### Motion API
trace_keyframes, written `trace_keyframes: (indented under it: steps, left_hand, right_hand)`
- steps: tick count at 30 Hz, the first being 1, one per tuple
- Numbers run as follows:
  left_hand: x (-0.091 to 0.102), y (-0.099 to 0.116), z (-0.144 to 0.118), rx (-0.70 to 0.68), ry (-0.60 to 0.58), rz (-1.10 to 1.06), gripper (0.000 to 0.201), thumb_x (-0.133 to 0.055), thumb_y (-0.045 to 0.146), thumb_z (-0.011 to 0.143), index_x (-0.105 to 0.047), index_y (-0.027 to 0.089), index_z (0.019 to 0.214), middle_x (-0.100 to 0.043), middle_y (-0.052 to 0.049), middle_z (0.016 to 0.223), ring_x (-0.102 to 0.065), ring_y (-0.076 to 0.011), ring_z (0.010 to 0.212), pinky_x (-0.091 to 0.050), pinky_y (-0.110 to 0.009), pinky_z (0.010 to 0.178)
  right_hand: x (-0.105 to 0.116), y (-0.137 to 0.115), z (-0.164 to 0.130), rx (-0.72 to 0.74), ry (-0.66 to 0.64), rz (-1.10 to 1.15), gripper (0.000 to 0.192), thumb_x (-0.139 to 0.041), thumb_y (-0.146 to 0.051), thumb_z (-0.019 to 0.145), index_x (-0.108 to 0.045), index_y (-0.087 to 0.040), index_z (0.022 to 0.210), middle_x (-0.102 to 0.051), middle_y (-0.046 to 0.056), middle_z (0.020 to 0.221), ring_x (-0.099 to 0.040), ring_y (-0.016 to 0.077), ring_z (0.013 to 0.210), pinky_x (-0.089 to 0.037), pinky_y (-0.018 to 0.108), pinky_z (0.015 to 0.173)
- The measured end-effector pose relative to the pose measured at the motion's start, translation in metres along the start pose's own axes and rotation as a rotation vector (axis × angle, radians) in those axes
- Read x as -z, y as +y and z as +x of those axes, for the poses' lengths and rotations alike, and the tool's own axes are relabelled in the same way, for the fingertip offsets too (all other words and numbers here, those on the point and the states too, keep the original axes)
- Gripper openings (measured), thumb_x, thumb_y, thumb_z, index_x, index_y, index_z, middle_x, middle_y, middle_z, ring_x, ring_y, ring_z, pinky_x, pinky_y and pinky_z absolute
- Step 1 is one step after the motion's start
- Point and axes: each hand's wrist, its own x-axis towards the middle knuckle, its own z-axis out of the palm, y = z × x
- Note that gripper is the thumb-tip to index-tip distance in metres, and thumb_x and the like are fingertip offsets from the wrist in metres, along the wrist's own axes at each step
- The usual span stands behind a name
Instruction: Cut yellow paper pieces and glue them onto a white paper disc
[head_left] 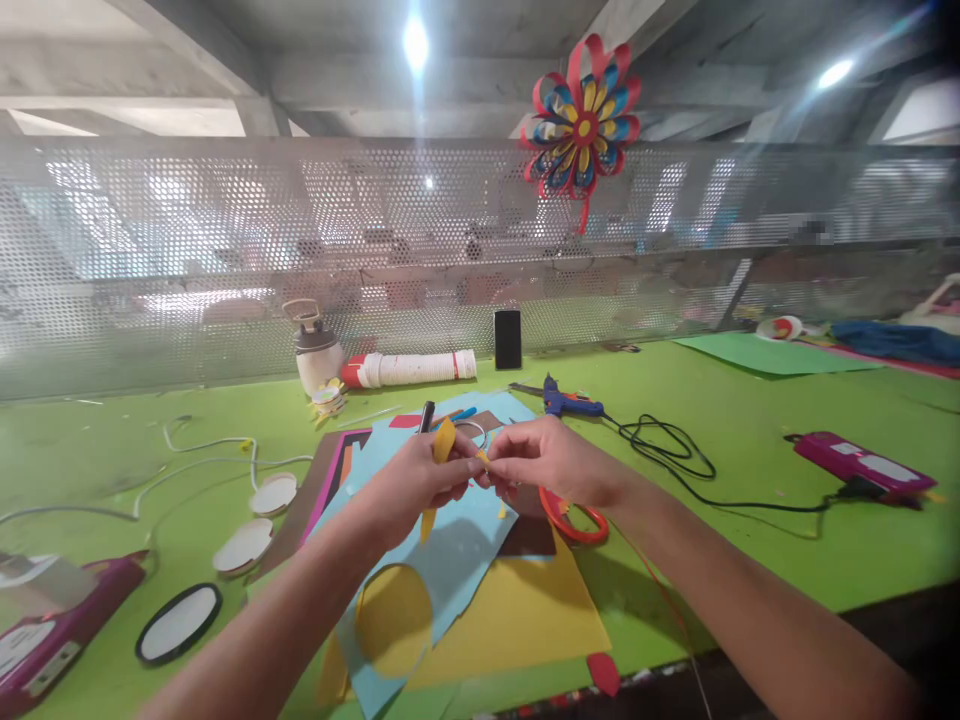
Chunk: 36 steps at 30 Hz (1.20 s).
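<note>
1. The left hand and right hand meet above the middle of the green desk.
2. Both pinch a yellow strip: the left fingers are closed on its bent part, the right fingers are narrow on its end, where the hands touch.
3. The strip's tail hangs down below the left hand.
4. Under the hands lie a blue sheet with a round hole cut in it and a yellow sheet, overlapping.
5. Orange scissors lie just below the right hand.
6. A blue glue gun lies behind the hands, its black cord running right to a pink box.
7. White discs lie to the left.
8. A paper flower hangs on the mesh wall.
</note>
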Motion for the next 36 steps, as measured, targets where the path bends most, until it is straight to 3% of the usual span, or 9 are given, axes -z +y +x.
trace_keyframes:
  steps: [8,14,17,23,30,36]
  left_hand:
    - [-0.018,-0.023,0.002,0.018,0.252,-0.223,0.022,-0.078,0.036,0.072,-0.068,0.019,0.083,-0.060,0.000,0.076,-0.045,-0.0104,0.068,-0.029,-0.021,0.057]
    - [-0.023,-0.034,0.008,0.003,0.358,-0.229,0.029,-0.082,0.040,0.067,-0.070,0.016,0.080,-0.054,0.002,0.062,-0.032,-0.0067,0.052,-0.018,-0.023,0.050]
    - [-0.024,-0.034,0.007,0.001,0.395,-0.241,0.030,-0.083,0.039,0.066,-0.070,0.015,0.078,-0.053,0.003,0.063,-0.030,-0.0063,0.053,-0.020,-0.023,0.051]
    - [-0.023,-0.034,0.002,-0.016,0.408,-0.229,0.026,-0.079,0.038,0.070,-0.068,0.016,0.079,-0.053,0.003,0.065,-0.037,-0.0082,0.057,-0.025,-0.023,0.054]
    - [-0.022,-0.030,-0.002,-0.031,0.318,-0.173,0.028,-0.074,0.039,0.074,-0.061,0.015,0.068,-0.049,0.005,0.058,-0.024,-0.0039,0.047,-0.017,-0.023,0.048]
    - [-0.027,-0.030,-0.004,0.015,0.228,-0.149,0.022,-0.070,0.034,0.076,-0.063,0.014,0.070,-0.055,0.003,0.057,-0.022,-0.0034,0.043,-0.014,-0.024,0.046]
  right_hand:
    - [-0.006,0.018,0.001,0.045,0.237,0.089,0.016,-0.064,-0.029,0.084,-0.067,-0.014,0.077,-0.061,-0.001,0.066,-0.056,0.0103,0.060,-0.048,0.026,0.060]
    - [-0.012,0.023,0.000,0.018,0.280,0.115,0.017,-0.066,-0.029,0.082,-0.068,-0.015,0.074,-0.062,0.000,0.063,-0.055,0.0106,0.059,-0.048,0.026,0.058]
    - [-0.015,0.025,0.000,0.014,0.289,0.119,0.018,-0.066,-0.031,0.083,-0.067,-0.015,0.074,-0.062,0.000,0.064,-0.055,0.0105,0.059,-0.047,0.026,0.059]
    - [-0.021,0.029,0.000,0.012,0.271,0.119,0.019,-0.067,-0.034,0.084,-0.069,-0.014,0.082,-0.064,0.000,0.066,-0.057,0.0112,0.060,-0.048,0.027,0.061]
    - [-0.014,0.023,-0.004,0.011,0.273,0.106,0.024,-0.069,-0.033,0.082,-0.068,-0.015,0.098,-0.067,0.004,0.081,-0.061,0.0141,0.072,-0.050,0.029,0.067]
    - [-0.018,0.024,-0.004,0.007,0.268,0.108,0.017,-0.069,-0.033,0.084,-0.065,-0.017,0.079,-0.068,0.002,0.071,-0.063,0.0138,0.068,-0.047,0.027,0.063]
